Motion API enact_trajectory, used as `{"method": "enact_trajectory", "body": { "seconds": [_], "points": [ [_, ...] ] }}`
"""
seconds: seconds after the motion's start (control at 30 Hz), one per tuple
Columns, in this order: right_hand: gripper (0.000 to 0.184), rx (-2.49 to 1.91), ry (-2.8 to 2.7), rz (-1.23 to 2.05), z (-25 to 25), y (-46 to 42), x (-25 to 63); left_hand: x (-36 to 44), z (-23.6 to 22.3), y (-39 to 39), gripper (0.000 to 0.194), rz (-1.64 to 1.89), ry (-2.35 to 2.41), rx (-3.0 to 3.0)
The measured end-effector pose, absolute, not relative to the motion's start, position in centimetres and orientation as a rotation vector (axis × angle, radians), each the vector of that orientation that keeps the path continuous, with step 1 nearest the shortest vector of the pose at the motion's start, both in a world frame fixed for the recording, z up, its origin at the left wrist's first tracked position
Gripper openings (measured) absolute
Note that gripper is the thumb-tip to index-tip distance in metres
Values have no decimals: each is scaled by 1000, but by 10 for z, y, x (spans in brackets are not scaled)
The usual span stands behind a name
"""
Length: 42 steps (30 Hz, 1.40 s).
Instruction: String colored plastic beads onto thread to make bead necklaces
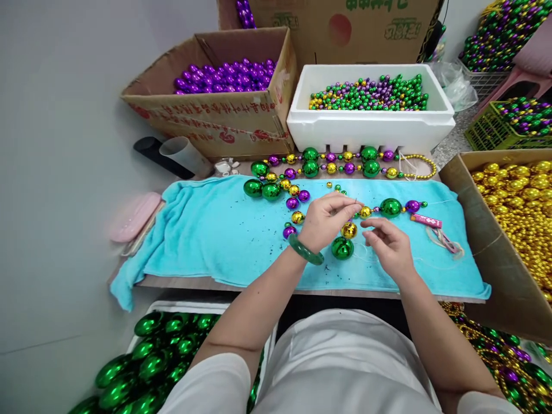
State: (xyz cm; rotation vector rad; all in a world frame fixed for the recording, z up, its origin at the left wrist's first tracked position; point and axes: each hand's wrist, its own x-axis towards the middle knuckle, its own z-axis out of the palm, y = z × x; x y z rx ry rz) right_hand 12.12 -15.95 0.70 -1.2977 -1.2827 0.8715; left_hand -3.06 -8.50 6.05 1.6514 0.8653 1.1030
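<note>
My left hand [328, 217], with a green bangle [306, 250] at its wrist, is closed in a pinch of thumb and forefinger; what lies between the tips is too small to make out. Just right of it is my right hand [391, 248], thumb and forefinger apart, with nothing visible between them. Close to the fingertips runs a row of beads with a large green bead [390, 207] and a purple bead [413, 206]. Below the left fingers are a gold bead [349, 230] and another large green bead [342, 248]. Thin clear thread [366, 253] trails across the towel.
A turquoise towel [190, 230] covers the table. Behind it lies a long bead strand [310, 168]. A white foam box [371, 129] and cardboard boxes [207, 123] of beads stand around. A pink tube [426, 221] lies at right, a pink case [135, 217] at left.
</note>
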Motion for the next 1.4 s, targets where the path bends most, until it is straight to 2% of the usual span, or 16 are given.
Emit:
{"method": "enact_trajectory", "body": {
  "seconds": [0.13,0.4,0.47,0.57,0.63,0.73,0.83,1.03,1.1,1.23,1.3,1.4],
  "points": [
    [6,-1215,-1435,853,13,-147,115,-22,77,-87,9,1158,823,1684],
    [7,-1160,-1525,916,12,-147,114,-19,78,-87,12,1210,775,1671],
    [10,-1168,-1372,965,14,-148,113,-22,70,-88,27,1132,750,1688],
    [14,-1171,-1084,1091,17,-149,116,-28,50,-93,69,878,788,1773],
    [17,-1152,-957,1176,17,-149,120,-31,32,-99,81,676,829,1894],
    [22,-1079,-845,1290,14,-149,123,-33,6,-108,63,521,887,2024],
    [24,-1010,-766,1384,8,-150,123,-31,-12,-114,47,556,933,2030],
    [20,-963,-636,1474,4,-157,119,-25,-16,-124,36,653,927,2038],
    [22,-959,-629,1484,5,-159,119,-23,-15,-130,47,614,963,2069],
    [20,-988,-641,1413,9,-162,122,-17,-19,-145,89,533,1103,2117],
    [18,-1015,-673,1321,13,-165,124,-12,-23,-151,96,472,1169,2135],
    [17,-1051,-737,1165,23,-169,128,-7,-28,-154,96,368,1219,2166]
  ]
}}
